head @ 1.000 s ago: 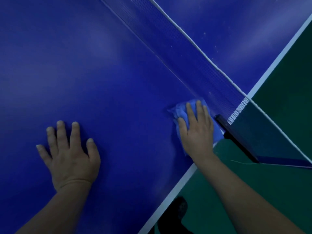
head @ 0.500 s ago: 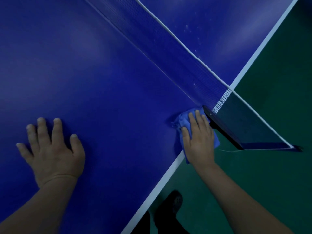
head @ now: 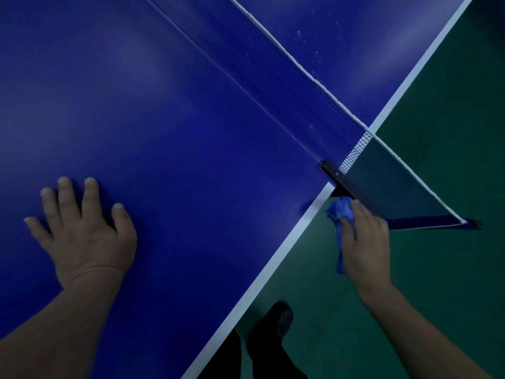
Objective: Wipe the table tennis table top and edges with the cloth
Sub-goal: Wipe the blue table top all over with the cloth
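The blue table tennis table top fills the left and centre, with a white line along its side edge. My left hand lies flat on the top with its fingers spread. My right hand grips a bunched blue cloth just off the table's side, below the black net clamp. The cloth sits against the underside of the net bracket, beside the table's edge.
The net runs diagonally from the top centre to its post end, which overhangs the green floor. White specks dot the far half. My dark shoe stands on the floor by the edge.
My right hand has slid the cloth off the table top, over the white side edge, and now holds it bunched beside the net bracket. My left hand stays flat on the top.
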The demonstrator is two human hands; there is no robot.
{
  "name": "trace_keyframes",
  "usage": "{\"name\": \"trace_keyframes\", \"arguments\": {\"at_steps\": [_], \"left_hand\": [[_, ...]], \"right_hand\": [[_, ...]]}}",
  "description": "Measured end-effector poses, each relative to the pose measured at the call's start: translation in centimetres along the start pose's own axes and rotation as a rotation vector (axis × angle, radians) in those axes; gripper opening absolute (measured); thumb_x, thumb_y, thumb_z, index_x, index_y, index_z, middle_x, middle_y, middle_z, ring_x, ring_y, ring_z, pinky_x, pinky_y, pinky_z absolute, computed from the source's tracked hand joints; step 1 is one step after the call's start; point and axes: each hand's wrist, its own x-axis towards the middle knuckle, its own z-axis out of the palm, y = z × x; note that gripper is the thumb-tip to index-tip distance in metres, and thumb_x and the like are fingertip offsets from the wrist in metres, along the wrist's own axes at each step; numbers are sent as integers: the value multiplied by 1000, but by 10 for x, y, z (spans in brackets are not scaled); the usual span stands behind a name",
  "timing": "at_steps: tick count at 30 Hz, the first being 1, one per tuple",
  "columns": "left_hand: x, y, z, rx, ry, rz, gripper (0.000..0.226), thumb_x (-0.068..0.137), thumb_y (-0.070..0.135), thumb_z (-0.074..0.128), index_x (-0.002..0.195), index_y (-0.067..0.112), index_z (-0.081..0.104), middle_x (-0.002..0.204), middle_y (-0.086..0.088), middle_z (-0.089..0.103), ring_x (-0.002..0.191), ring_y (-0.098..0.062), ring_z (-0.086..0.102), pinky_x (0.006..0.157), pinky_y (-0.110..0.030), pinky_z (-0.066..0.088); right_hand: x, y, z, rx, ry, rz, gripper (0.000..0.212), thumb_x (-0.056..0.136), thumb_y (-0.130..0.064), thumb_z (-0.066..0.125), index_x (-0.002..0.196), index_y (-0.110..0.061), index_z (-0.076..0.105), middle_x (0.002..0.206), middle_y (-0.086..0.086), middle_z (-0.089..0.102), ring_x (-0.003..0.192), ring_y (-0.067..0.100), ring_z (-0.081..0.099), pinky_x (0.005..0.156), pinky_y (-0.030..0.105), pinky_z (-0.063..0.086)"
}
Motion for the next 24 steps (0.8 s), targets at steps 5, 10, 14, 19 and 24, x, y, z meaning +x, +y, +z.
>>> {"name": "trace_keyframes", "arguments": {"at_steps": [5, 10, 14, 19, 24], "left_hand": [[-1, 1, -2, 6, 2, 7, 61, 102, 47, 35, 156, 21, 25, 168, -8, 9, 156, -26, -1, 122, -60, -1], [-1, 2, -3, 6, -2, 5, 61, 103, 45, 37, 157, 20, 25, 168, -8, 9, 156, -27, -2, 122, -60, -2], [-2, 4, -7, 8, -7, 7, 61, 103, 45, 37, 157, 20, 25, 168, -8, 9, 156, -27, -3, 123, -58, -5], [-1, 3, -8, 21, -23, 11, 64, 101, 49, 35, 159, 22, 23, 169, -7, 6, 156, -25, -5, 123, -56, -6], [0, -1, -7, -21, -26, 47, 67, 100, 53, 32, 159, 22, 22, 170, -5, 5, 156, -22, -7, 123, -54, -10]], "right_hand": [[57, -54, 27, 68, -94, -40, 42, 99, -20, 57, 137, -1, 57, 140, 16, 58, 115, 29, 47, 103, 30, 32], [18, -6, 7, -50, -240, 96, 20, 100, -22, 50, 94, -7, 62, 88, 15, 66, 88, 37, 63, 74, 35, 33], [-9, 1, -15, 134, -278, 238, 50, 99, -41, 36, 109, -1, 63, 98, 16, 67, 85, 36, 59, 78, 39, 44], [63, -60, 23, 268, -261, -32, 50, 104, -42, 38, 124, -3, 62, 117, 14, 66, 100, 34, 56, 93, 51, 48], [83, -118, 63, 58, -201, -146, 60, 102, -44, 39, 141, -2, 54, 148, 16, 52, 127, 37, 48, 109, 45, 37]]}}
